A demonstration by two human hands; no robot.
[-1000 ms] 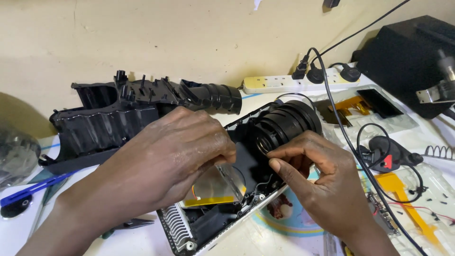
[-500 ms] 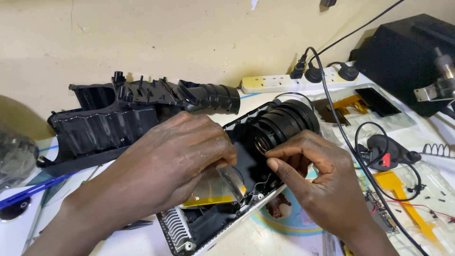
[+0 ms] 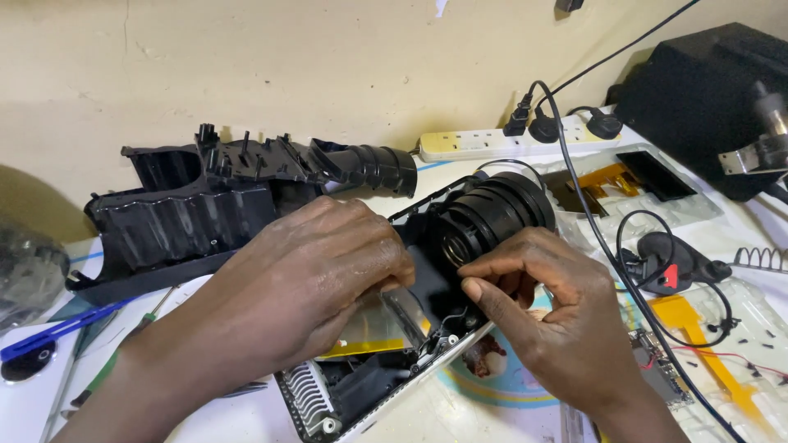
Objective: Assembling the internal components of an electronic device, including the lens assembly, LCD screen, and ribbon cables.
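An opened projector-like device (image 3: 386, 385) lies on the table, its black ribbed lens barrel (image 3: 492, 217) pointing up and right. My left hand (image 3: 316, 275) rests on top of the device's middle, fingers curled over a clear plate and a yellow part (image 3: 369, 340). My right hand (image 3: 542, 308) is at the device's right edge just below the lens, thumb and forefinger pinched together on something small that I cannot make out. Inside the device a metal bracket and a finned grille (image 3: 308, 398) show at the front.
A black plastic housing shell (image 3: 189, 213) lies behind at left. A white power strip (image 3: 492, 141) with black plugs runs along the wall. Cables, a black plug (image 3: 669, 258), clear trays with yellow parts (image 3: 722, 328), a black box (image 3: 706, 90) and a blue tool (image 3: 49, 332) surround the work.
Both hands have stayed on the device; the right fingers have shifted slightly below the lens. The view has moved a little.
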